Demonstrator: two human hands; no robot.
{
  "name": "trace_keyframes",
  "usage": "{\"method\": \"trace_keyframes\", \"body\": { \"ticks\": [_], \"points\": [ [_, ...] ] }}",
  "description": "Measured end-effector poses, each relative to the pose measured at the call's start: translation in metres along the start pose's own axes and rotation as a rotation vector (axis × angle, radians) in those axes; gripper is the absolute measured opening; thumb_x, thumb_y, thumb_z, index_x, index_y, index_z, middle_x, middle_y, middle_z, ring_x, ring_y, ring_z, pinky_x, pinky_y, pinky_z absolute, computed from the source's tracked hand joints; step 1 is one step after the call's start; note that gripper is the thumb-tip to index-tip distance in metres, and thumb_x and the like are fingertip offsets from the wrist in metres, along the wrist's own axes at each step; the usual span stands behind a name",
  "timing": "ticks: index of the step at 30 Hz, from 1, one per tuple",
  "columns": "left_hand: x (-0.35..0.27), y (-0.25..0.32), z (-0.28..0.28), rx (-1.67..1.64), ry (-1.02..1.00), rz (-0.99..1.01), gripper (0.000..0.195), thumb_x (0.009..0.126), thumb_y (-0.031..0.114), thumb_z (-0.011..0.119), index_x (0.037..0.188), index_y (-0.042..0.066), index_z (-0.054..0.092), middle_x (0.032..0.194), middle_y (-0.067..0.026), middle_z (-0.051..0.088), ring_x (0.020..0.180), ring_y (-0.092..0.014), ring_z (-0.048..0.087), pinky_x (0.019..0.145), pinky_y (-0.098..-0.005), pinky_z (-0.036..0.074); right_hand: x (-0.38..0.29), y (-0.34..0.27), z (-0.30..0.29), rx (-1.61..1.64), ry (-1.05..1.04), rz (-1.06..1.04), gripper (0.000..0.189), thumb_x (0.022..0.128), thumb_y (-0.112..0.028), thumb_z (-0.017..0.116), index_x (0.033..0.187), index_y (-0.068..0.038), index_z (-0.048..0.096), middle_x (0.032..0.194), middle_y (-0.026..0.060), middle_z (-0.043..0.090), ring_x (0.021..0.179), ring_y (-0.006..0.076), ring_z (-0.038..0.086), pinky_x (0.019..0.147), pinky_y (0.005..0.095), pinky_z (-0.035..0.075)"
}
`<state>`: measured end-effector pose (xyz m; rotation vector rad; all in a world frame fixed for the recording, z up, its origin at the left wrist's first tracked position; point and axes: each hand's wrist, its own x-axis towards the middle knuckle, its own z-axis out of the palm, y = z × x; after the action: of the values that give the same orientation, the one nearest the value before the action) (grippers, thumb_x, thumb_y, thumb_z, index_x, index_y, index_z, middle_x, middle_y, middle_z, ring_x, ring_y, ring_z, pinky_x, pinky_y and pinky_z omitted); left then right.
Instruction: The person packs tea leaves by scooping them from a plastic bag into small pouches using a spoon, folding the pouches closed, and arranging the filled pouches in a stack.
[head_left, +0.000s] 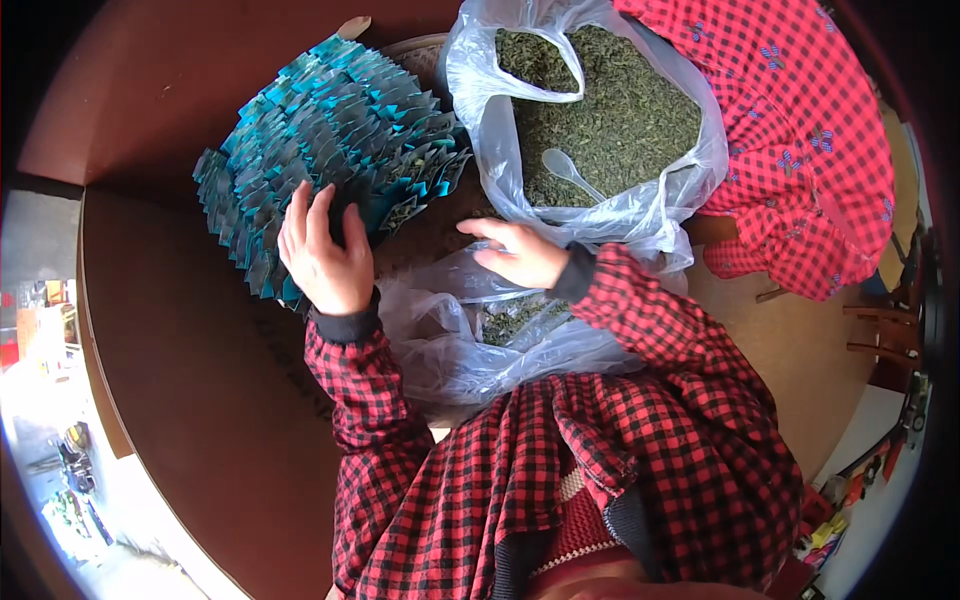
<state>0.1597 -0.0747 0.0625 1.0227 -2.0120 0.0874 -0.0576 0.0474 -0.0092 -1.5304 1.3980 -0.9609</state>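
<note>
Many small teal and dark packets (300, 142) stand packed in slanting rows on the brown table, some near the right edge with dried leaves showing in them. My left hand (326, 251) rests against the front of these packets, fingers spread. My right hand (517, 251) hovers to the right with its fingers apart, below a clear plastic bag (487, 142) full of dried green leaves (600, 120). A translucent plastic spoon (570, 171) lies on the leaves. Under my right forearm, a second clear plastic bag (465, 364) holds a few loose leaves (510, 319).
The brown tabletop (187, 360) runs along the left and front. A red and black checked cloth (795, 135) with bow motifs lies right of the full bag, with wooden furniture (885, 330) beyond it. Part of a round rim (416, 45) shows behind the packets.
</note>
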Motion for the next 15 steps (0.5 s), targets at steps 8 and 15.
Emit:
{"method": "trace_keyframes", "body": {
  "ticks": [8,15],
  "points": [
    [-0.047,0.072,0.008,-0.541,-0.290,-0.320,0.025,0.083,-0.006,0.065,0.107,0.001,0.067,0.103,-0.0169,0.067,0.081,-0.028,0.067,0.072,-0.0334,0.054,0.041,0.039,-0.011,0.147,0.471,-0.002,0.047,0.091,-0.003,0.052,0.137,0.005,0.048,0.134,0.0192,0.058,0.127,0.0238,0.054,0.107,0.0347,0.041],
    [-0.057,0.062,0.047,-0.193,-0.095,-0.007,0.032,0.084,0.000,0.064,0.116,0.001,0.062,0.105,-0.0186,0.067,0.085,-0.032,0.067,0.075,-0.0378,0.054,0.038,0.040,-0.029,0.648,0.355,0.002,0.049,0.092,-0.005,0.052,0.140,0.005,0.046,0.140,0.0161,0.053,0.130,0.0238,0.050,0.108,0.0350,0.039]
  ]
}}
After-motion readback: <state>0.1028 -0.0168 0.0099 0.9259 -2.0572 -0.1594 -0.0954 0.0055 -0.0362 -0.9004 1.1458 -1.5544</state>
